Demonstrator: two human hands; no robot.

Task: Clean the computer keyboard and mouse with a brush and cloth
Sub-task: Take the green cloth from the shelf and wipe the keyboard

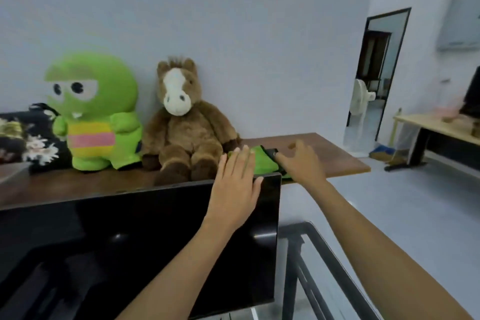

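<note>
A green cloth lies on the brown wooden shelf behind the monitor, with a dark object, perhaps a brush, resting on it. My right hand hovers over the cloth's right side, fingers spread, fingertips at the dark object. My left hand is flat and open, fingers together, above the monitor's top edge just left of the cloth. No keyboard or mouse is in view.
A black monitor fills the lower left. A green plush toy and a brown plush horse sit on the shelf, left of the cloth. A metal railing lies below right; another desk stands far right.
</note>
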